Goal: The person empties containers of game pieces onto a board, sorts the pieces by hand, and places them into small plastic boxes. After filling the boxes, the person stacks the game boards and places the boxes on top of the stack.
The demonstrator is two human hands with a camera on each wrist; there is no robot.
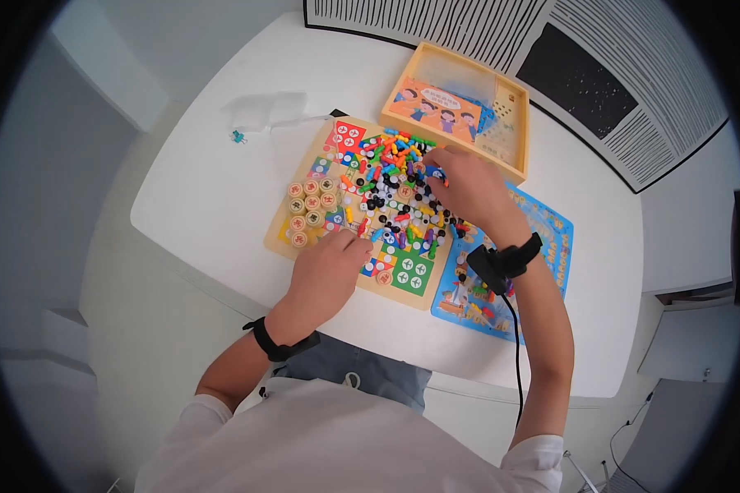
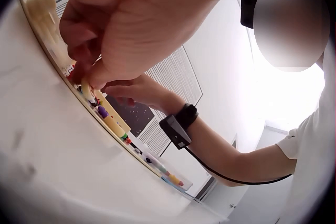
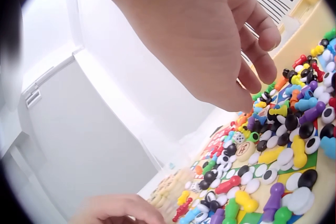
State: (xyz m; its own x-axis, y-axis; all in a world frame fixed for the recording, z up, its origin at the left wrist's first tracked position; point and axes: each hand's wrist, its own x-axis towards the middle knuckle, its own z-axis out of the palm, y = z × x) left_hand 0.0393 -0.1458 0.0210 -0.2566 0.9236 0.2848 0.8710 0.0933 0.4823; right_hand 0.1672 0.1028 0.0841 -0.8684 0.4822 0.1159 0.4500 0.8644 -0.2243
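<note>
My left hand (image 1: 329, 267) is at the front edge of a wooden game board (image 1: 281, 240), fingers bent and fingertips down beside a red pawn (image 1: 363, 226). Close below its thumb in the left wrist view lies a round wooden chess piece (image 2: 88, 91); I cannot tell whether the fingers pinch anything. My right hand (image 1: 469, 185) hovers over the far right of a heap of mixed pieces, its fingers (image 3: 262, 71) loosely bent and apart, with nothing seen between them. Around it lie coloured pawns (image 3: 299, 153), black and white discs (image 3: 307, 178) and a small die (image 3: 239, 138).
Several wooden chess pieces (image 1: 311, 201) stand grouped at the board's left. Behind is a wooden box (image 1: 514, 168) with a picture card (image 1: 436, 111). A blue printed sheet (image 1: 559, 226) with bagged pieces lies right. A clear bag (image 1: 263, 111) and teal clip (image 1: 238, 137) lie far left.
</note>
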